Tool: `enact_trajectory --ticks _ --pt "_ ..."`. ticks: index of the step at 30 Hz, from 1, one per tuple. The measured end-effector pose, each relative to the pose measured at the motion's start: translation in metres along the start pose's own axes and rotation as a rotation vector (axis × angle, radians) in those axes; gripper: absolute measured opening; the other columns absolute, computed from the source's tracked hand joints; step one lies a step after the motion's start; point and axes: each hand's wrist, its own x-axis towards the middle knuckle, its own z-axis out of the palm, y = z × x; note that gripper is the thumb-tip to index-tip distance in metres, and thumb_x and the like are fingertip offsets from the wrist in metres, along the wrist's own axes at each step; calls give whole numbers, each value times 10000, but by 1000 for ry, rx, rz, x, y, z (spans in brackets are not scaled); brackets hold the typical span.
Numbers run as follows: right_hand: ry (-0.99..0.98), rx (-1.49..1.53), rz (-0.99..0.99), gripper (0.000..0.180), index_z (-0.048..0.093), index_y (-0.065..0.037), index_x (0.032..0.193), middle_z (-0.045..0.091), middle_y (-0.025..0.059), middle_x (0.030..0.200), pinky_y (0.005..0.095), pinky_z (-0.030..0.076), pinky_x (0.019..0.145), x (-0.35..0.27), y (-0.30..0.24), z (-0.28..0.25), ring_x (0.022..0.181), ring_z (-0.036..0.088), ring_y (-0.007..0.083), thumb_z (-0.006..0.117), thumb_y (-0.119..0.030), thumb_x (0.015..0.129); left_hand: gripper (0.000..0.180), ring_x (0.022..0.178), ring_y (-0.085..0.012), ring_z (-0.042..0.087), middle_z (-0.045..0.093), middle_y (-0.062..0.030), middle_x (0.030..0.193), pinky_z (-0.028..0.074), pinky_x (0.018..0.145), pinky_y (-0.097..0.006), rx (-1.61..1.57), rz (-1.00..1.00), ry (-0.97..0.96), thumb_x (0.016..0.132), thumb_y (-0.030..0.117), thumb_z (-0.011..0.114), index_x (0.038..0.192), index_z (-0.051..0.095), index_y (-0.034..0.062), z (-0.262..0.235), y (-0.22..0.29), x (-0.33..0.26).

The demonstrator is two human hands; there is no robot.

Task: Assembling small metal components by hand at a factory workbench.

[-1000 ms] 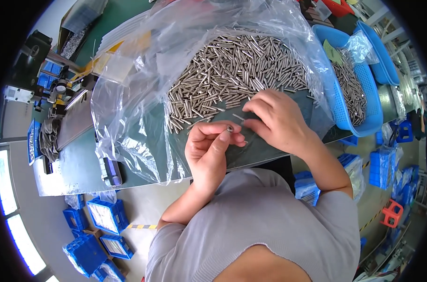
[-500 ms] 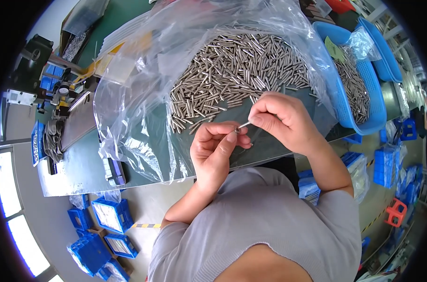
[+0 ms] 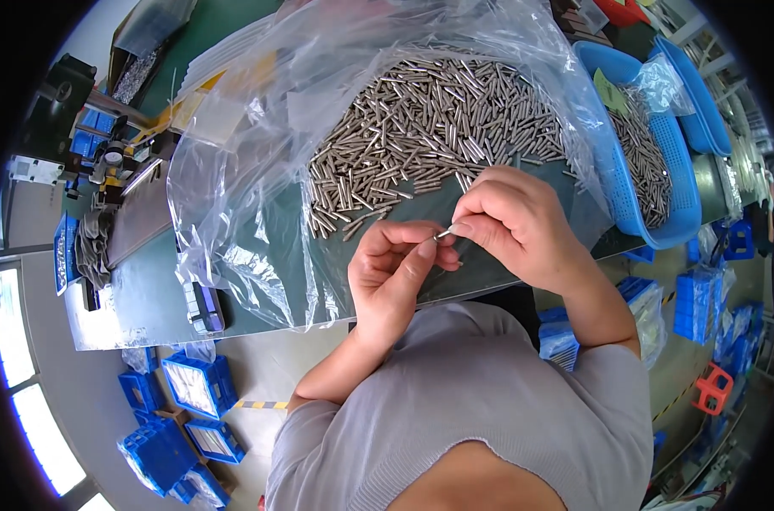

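Metal pin pinched between both hands — short, slim, silvery, just above the green table's near edge.

Left hand and right hand meet at it, fingertips closed on its ends, in front of the heap of like pins on the clear plastic bag. Half a second ago the pin stuck out longer between the fingers — now only a short stub shows, with the hands closer together. Blue basket sits to the right.
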Motion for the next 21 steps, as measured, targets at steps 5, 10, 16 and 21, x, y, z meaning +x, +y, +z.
enact_trajectory --ticks 5,10,16,21 --pt "-44 189 128 170 550 -32 749 552 44 740 271 415 565 4 -1 12 658 542 157 715 -71 732 105 808 -202 635 614 -169 974 540 744 -316 27 0 -30 900 -50 482 1003 501 -49 -2 0 1" --pt "-88 372 197 140 564 -24 774 559 39 763 254 426 588 0 7 14 677 546 134 699 -52 750 100 816 -200 636 618 -164 970 540 747 -314 30 -1 -37 903 -48 484 1001 504 -48 -1 0 2" --pt "-61 381 206 78 575 -9 795 570 48 788 248 436 616 -3 3 14 708 554 130 652 -22 792 98 821 -200 638 616 -160 965 543 744 -316 6 -13 3 901 -47 488 997 507 -46 -1 1 1" --pt "-35 778 540 70 549 -20 866 575 68 892 255 471 658 -2 11 -5 747 556 127 551 -90 872 99 796 -167 612 600 -162 981 518 743 -290 -56 42 -73 889 -54 490 982 513 -26 0 1 -5"
